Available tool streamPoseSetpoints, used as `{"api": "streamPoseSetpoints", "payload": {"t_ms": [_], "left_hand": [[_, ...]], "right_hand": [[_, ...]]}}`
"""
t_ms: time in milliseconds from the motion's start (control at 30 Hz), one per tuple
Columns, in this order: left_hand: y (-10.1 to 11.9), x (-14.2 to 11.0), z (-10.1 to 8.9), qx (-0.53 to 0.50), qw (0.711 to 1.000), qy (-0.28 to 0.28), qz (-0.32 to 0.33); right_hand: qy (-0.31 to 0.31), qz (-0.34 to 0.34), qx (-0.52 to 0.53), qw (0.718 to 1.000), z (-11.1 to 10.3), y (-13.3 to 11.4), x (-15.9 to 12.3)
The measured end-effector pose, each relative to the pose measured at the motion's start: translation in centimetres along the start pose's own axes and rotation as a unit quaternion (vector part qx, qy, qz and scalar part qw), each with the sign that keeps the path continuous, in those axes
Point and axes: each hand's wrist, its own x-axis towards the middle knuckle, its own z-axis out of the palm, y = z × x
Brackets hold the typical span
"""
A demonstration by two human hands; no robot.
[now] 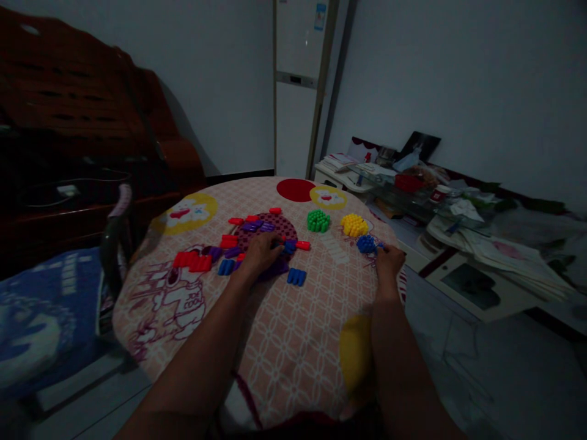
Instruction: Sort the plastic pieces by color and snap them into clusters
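Observation:
My left hand (263, 252) is over the middle of the spread-out plastic pieces, its fingers bent together beside some blue pieces (290, 246). What lies between its fingertips is hidden. On the right of the table, my right hand (389, 261) pinches a small blue plastic piece (380, 247) at the edge of a blue cluster (365, 244). A yellow cluster (354, 225) and a green cluster (318, 221) of the same knobbly look stand behind it. Red pieces (192, 261) and purple pieces (257, 227) lie in short rows around my left hand.
A patterned cloth (284, 342) covers the round table. Another blue row (296, 277) lies nearer to me. At left is a chair with a blue cover (50, 311), behind it a wooden bench (82, 104). A cluttered low cabinet (413, 244) stands on the right.

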Motion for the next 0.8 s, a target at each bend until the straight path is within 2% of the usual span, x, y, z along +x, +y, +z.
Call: {"api": "streamPoseSetpoints", "payload": {"t_ms": [233,367,533,633,700,800], "left_hand": [[0.1,0.0,0.1,-0.003,1.0,0.004,-0.013],[0.4,0.0,-0.1,-0.038,0.999,0.013,-0.024],[0.5,0.1,-0.1,-0.146,0.989,0.011,-0.033],[0.2,0.3,0.5,-0.235,0.972,0.004,-0.022],[-0.1,0.4,1.0,-0.288,0.958,-0.006,-0.015],[-0.1,0.4,1.7,-0.348,0.937,-0.032,-0.016]], "right_hand": [[0.0,-0.045,0.0,0.999,0.6,-0.8,0.2],[-0.005,-0.034,-0.012,0.999,0.5,-1.3,0.2],[0.034,-0.017,-0.014,0.999,-0.3,-1.8,-0.3],[0.063,-0.058,0.026,0.996,-0.8,-3.2,-1.7],[0.029,-0.113,0.08,0.99,-0.8,-4.9,-3.3],[-0.112,-0.215,0.181,0.953,-0.1,-7.9,-6.3]]}}
